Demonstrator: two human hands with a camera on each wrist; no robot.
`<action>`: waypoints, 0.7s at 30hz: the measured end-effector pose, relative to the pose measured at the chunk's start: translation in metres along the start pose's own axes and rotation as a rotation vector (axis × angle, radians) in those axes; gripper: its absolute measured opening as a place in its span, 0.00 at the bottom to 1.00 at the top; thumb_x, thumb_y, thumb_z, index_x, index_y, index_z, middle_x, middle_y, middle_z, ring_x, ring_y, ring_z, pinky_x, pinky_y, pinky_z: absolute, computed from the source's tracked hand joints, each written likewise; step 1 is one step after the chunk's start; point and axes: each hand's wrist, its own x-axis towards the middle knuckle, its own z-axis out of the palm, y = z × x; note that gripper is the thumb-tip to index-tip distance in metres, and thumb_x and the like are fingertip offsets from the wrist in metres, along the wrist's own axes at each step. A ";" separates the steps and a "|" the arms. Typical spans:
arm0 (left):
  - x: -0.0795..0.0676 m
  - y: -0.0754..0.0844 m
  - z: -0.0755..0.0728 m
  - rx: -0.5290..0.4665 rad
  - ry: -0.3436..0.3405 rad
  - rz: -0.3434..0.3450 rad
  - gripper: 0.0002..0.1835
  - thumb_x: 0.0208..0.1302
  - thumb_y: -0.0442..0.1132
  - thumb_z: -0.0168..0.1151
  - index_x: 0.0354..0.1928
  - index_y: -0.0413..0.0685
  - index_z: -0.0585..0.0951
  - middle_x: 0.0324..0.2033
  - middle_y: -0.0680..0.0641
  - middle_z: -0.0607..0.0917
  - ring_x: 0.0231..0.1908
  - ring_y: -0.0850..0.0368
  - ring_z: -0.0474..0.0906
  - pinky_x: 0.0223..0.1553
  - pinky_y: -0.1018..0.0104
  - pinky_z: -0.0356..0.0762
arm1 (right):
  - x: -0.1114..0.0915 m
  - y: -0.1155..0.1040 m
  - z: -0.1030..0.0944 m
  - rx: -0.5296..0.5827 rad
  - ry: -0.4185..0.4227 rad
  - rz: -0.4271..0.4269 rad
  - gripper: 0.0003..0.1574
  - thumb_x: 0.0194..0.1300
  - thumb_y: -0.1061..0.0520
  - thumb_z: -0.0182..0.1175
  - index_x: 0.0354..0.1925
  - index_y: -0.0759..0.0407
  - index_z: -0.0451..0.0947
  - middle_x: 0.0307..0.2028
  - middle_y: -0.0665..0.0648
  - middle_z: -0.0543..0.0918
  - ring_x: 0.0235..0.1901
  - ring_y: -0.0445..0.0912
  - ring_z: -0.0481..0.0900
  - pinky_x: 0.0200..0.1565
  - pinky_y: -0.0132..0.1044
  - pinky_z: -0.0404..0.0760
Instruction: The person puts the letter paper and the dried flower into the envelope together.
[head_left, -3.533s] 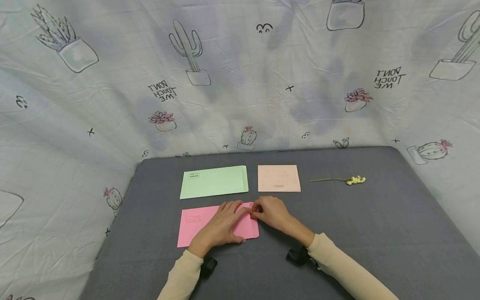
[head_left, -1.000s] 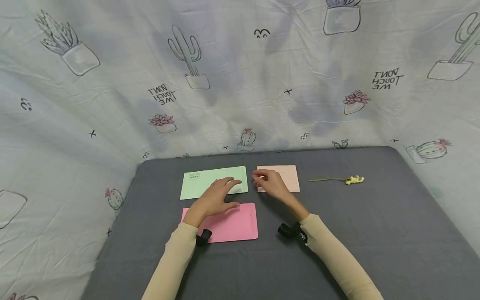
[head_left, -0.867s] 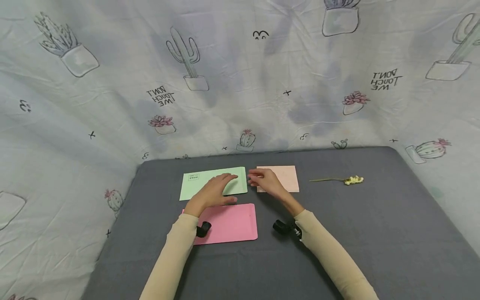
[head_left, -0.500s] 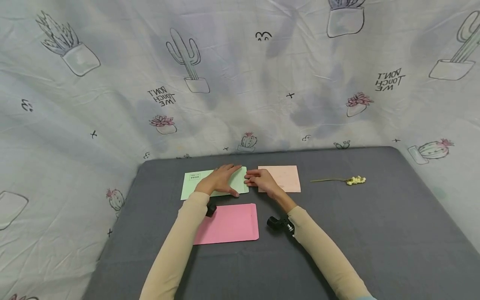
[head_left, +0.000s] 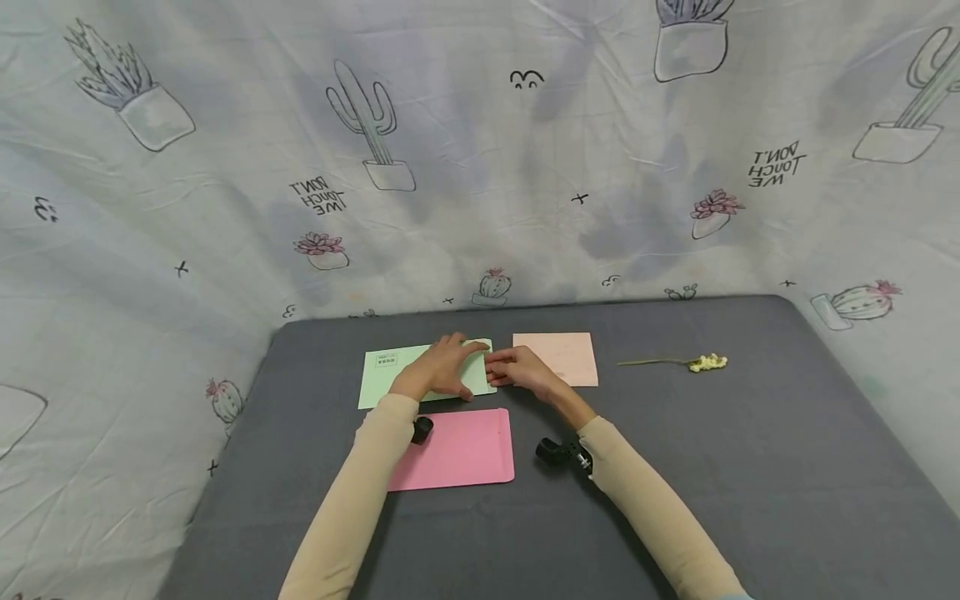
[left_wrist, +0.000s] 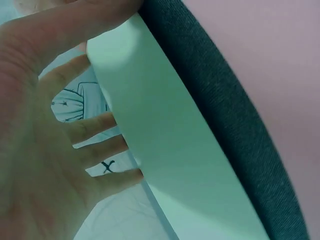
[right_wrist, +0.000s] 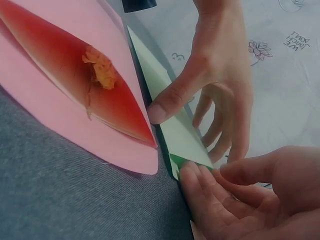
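Observation:
A light green envelope (head_left: 378,383) lies at the back of the grey table. Across it spans my left hand (head_left: 441,368), thumb at the near long edge and fingers at the far one, as the left wrist view also shows. My right hand (head_left: 527,372) holds the envelope's right end; in the right wrist view its fingers (right_wrist: 192,182) are at the flap, where a darker green inside shows. Nearer to me lies a pink envelope (head_left: 468,450). Its mouth gapes in the right wrist view, and a yellow flower (right_wrist: 104,70) with a stem shows inside.
Right of the green envelope lies a peach paper rectangle (head_left: 570,354), partly behind my right hand. Farther right is a yellow flower sprig (head_left: 705,362) on a thin stem. A printed cactus cloth (head_left: 450,225) hangs behind the grey table (head_left: 712,483).
Both hands have left the pink envelope and moved back to the green one. My left hand has come down across it, and my right has moved left onto its flap end.

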 end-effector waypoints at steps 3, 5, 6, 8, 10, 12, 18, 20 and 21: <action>-0.003 0.005 -0.001 0.045 0.024 -0.004 0.45 0.50 0.50 0.77 0.70 0.57 0.67 0.66 0.37 0.64 0.66 0.37 0.61 0.64 0.37 0.60 | -0.004 0.000 0.000 0.019 -0.016 -0.029 0.22 0.74 0.67 0.48 0.62 0.78 0.67 0.51 0.73 0.79 0.46 0.54 0.84 0.49 0.41 0.82; -0.004 0.008 -0.002 0.063 0.033 -0.006 0.44 0.50 0.50 0.77 0.69 0.58 0.67 0.65 0.37 0.65 0.65 0.38 0.62 0.63 0.36 0.61 | -0.006 0.000 -0.001 0.033 -0.022 -0.045 0.22 0.74 0.68 0.46 0.63 0.78 0.66 0.53 0.73 0.79 0.48 0.56 0.83 0.50 0.43 0.82; -0.005 0.010 -0.002 0.066 0.036 -0.009 0.44 0.50 0.50 0.77 0.69 0.58 0.67 0.65 0.37 0.65 0.65 0.38 0.62 0.63 0.36 0.61 | -0.008 0.000 -0.001 0.035 -0.024 -0.052 0.22 0.74 0.68 0.46 0.63 0.77 0.66 0.53 0.73 0.78 0.48 0.57 0.82 0.50 0.43 0.82; -0.006 0.011 -0.002 0.060 0.041 -0.016 0.45 0.50 0.52 0.77 0.70 0.59 0.66 0.65 0.38 0.66 0.65 0.39 0.62 0.63 0.38 0.62 | -0.010 0.001 -0.001 0.040 -0.025 -0.063 0.22 0.74 0.68 0.46 0.63 0.77 0.66 0.53 0.73 0.78 0.49 0.58 0.82 0.50 0.44 0.82; -0.008 0.012 -0.001 0.051 0.051 -0.019 0.45 0.49 0.53 0.77 0.70 0.61 0.66 0.64 0.39 0.67 0.64 0.40 0.63 0.62 0.38 0.63 | -0.012 0.002 -0.001 0.032 -0.022 -0.068 0.22 0.74 0.68 0.47 0.63 0.75 0.67 0.53 0.72 0.79 0.49 0.58 0.82 0.50 0.43 0.82; -0.010 0.013 0.001 0.043 0.060 -0.017 0.45 0.49 0.53 0.77 0.69 0.61 0.66 0.64 0.40 0.67 0.64 0.40 0.64 0.62 0.39 0.64 | -0.013 0.003 -0.001 0.010 -0.019 -0.078 0.22 0.73 0.68 0.48 0.62 0.75 0.68 0.52 0.72 0.79 0.48 0.57 0.82 0.49 0.43 0.82; -0.016 0.014 0.010 0.037 0.071 -0.004 0.45 0.49 0.53 0.77 0.69 0.60 0.66 0.66 0.38 0.66 0.65 0.39 0.63 0.62 0.37 0.62 | -0.021 0.005 0.002 -0.051 -0.008 -0.099 0.20 0.73 0.66 0.52 0.58 0.78 0.72 0.49 0.73 0.81 0.47 0.58 0.83 0.48 0.43 0.83; -0.018 0.015 0.011 0.027 0.076 -0.005 0.44 0.49 0.53 0.77 0.69 0.61 0.67 0.65 0.38 0.66 0.65 0.38 0.62 0.63 0.36 0.62 | -0.025 0.006 0.000 -0.080 0.007 -0.115 0.20 0.73 0.66 0.52 0.57 0.78 0.72 0.48 0.73 0.81 0.46 0.59 0.83 0.47 0.43 0.83; -0.019 0.016 0.012 0.021 0.078 -0.006 0.44 0.49 0.52 0.77 0.68 0.61 0.67 0.65 0.38 0.66 0.65 0.38 0.62 0.63 0.36 0.61 | -0.027 0.006 -0.001 -0.099 0.021 -0.125 0.19 0.73 0.65 0.52 0.57 0.78 0.73 0.48 0.73 0.82 0.46 0.59 0.83 0.46 0.43 0.83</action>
